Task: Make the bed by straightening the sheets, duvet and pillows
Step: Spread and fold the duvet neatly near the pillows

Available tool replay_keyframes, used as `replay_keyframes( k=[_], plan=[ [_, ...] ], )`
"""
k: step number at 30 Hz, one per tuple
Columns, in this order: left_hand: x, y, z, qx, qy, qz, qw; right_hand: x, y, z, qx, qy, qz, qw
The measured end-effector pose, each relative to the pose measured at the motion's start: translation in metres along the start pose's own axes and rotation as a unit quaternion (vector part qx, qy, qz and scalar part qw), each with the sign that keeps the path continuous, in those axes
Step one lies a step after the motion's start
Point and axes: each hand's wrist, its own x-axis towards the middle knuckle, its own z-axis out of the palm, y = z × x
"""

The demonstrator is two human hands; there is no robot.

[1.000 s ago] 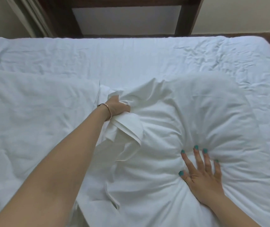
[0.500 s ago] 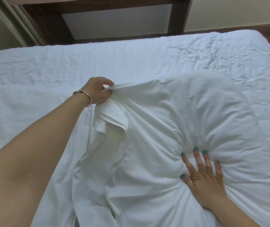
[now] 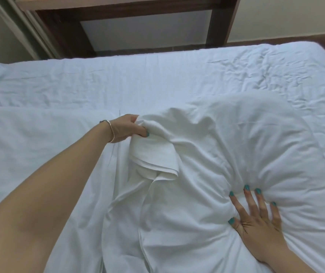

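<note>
Two hands, left (image 3: 127, 128) gripping pillowcase (image 3: 153, 152), right (image 3: 256, 219) flat

The bed (image 3: 157, 79) fills nearly the whole view, covered by a white, creased sheet (image 3: 266, 71) that is most wrinkled at its far right corner. A plump white pillow (image 3: 246, 144) lies on the sheet to the right of the bed's middle, its loose case end bunched on its left side. Left of the pillow lies a flat white duvet (image 3: 29, 144), its far edge running straight across the sheet.
</note>
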Motion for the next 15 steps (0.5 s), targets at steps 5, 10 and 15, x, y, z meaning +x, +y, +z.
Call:
replay_keyframes(
  k=[5,10,15],
  plan=[
    [-0.012,-0.014,-0.003,-0.048,-0.036,0.011,0.998,0.001,0.0,0.0,0.01,0.0,-0.001,1.0],
    [-0.002,0.009,-0.041,0.449,0.247,0.007,0.859,0.001,-0.001,-0.003,0.01,0.001,-0.001,1.0],
    [0.015,0.028,0.01,0.475,0.616,0.11,0.619,0.002,-0.002,-0.008,0.02,-0.019,0.001,1.0]
  ],
)
